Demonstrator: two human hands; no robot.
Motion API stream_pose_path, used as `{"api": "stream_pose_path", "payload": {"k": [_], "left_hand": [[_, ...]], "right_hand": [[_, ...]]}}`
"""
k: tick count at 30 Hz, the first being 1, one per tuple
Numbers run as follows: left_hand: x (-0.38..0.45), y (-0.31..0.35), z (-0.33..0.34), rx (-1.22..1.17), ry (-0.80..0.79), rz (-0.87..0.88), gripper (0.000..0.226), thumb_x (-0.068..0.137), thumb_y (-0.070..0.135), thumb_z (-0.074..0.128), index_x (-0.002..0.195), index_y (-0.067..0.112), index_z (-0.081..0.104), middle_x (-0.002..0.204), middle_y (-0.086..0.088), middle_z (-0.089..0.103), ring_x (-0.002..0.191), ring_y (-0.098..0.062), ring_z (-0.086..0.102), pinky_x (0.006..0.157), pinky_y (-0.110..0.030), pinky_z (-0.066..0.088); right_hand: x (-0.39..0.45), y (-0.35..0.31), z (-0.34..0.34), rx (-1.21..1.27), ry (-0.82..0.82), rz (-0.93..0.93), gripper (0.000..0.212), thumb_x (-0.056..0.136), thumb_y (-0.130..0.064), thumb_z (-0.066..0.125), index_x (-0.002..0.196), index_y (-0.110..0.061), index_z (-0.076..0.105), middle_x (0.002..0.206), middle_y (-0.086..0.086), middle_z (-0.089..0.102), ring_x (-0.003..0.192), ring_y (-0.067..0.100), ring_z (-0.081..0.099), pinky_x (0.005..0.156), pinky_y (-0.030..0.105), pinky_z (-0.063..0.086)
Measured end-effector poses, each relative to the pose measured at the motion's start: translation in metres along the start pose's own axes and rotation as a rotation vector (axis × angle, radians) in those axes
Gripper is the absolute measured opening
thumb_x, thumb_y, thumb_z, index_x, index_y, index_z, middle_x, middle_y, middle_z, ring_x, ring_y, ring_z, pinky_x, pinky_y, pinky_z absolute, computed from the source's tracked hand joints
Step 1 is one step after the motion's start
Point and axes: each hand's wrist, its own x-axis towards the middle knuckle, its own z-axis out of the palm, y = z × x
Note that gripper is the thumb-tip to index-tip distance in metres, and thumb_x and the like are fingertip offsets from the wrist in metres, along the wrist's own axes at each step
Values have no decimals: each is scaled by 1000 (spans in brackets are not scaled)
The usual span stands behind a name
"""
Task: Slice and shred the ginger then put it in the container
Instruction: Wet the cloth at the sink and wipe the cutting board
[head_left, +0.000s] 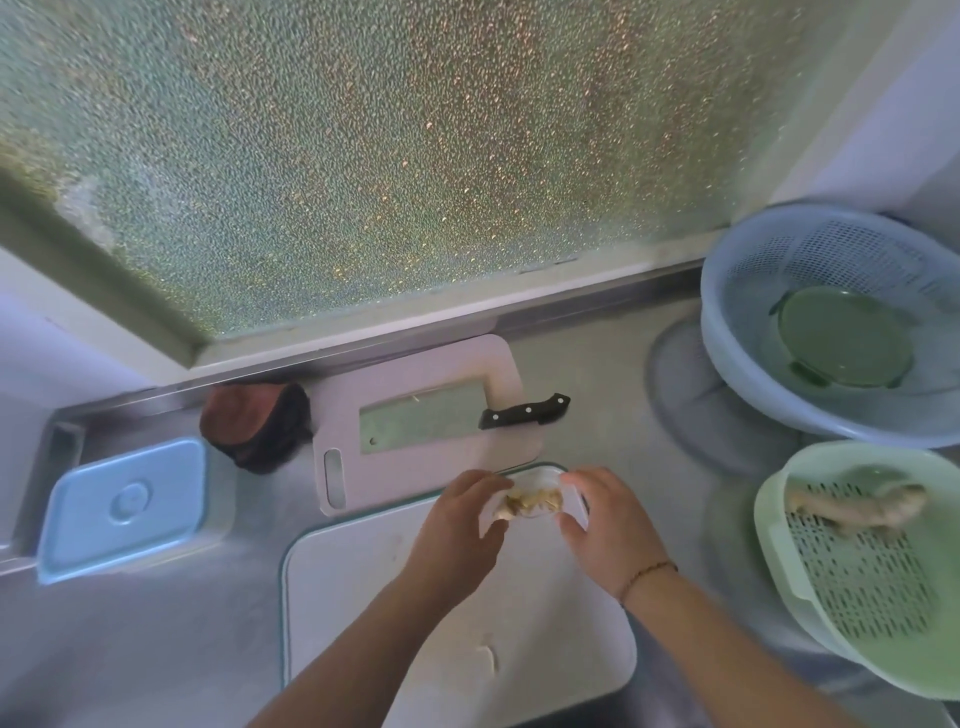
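Both hands curl round the small clear container (535, 499) at the far edge of the white cutting board (457, 623) — left hand (457, 525) and right hand (608, 525) on opposite sides. Shredded ginger (532, 503) sits inside it — the cleaver (431, 418) lies on the smaller board (415, 478) beyond.

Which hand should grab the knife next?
Probably the right hand. The knife lies on the small board with its black handle pointing right, nearer that hand than the left hand.
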Motion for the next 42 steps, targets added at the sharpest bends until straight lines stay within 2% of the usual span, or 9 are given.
{"api": "stream_pose_path", "payload": {"k": [2,6,11,17,21,25,32,37,42], "left_hand": [[-18,-14,-24,104,114,4,37,84,10,78,120,18,70,118,13,59,105,-7,55,93,-22,46],[-74,-71,-76,240,375,-325,32,73,-5,84,101,6,75,94,-10,70,69,-27,64,68,-37,55],[-131,-94,-95,171,273,-762,22,77,3,82,93,14,71,80,-8,68,86,-36,71,85,-41,49],[-137,-78,-84,-7,269,-923,20,88,22,74,80,30,58,85,-7,65,90,-31,62,79,-33,38],[-135,-81,-87,-89,273,-926,5,94,24,69,96,20,67,93,-8,65,101,-33,63,82,-34,39],[-143,-87,-94,-135,238,-919,19,95,24,65,111,18,74,104,-11,71,105,-32,64,88,-35,43],[-144,-73,-106,-237,206,-811,23,72,45,44,87,39,60,93,-6,67,93,-30,57,82,-35,39],[-148,-71,-100,-304,194,-767,16,88,43,50,97,34,59,94,-9,65,87,-30,56,78,-39,40],[-144,-72,-90,-402,126,-724,9,99,43,54,90,42,54,89,-5,66,79,-19,57,69,-32,40]], "right_hand": [[-1,3,-3,64,41,144,43,87,-24,64,128,-15,55,123,4,54,108,21,55,96,27,42],[-13,7,0,45,-13,269,45,88,-30,63,129,-15,53,122,5,56,108,21,56,94,29,43],[-18,-1,6,62,5,284,43,89,-32,61,128,-17,52,116,2,52,95,14,50,90,27,42],[-22,-9,19,105,39,352,51,83,-37,65,129,-18,52,122,8,55,113,26,51,98,37,45],[-27,-15,29,101,89,416,65,80,-42,68,137,-21,44,131,9,48,122,31,43,101,43,39],[-39,-16,41,126,173,487,70,74,-47,71,135,-23,46,132,10,51,120,33,45,99,46,41],[-64,-13,48,160,243,600,63,71,-48,72,127,-24,54,122,11,56,107,35,51,91,45,46],[-85,-7,55,200,308,617,70,69,-54,68,129,-22,53,122,12,55,108,35,50,91,44,46],[-108,3,62,225,385,672,73,63,-64,60,125,-28,52,118,4,60,105,31,53,92,46,48]]}}
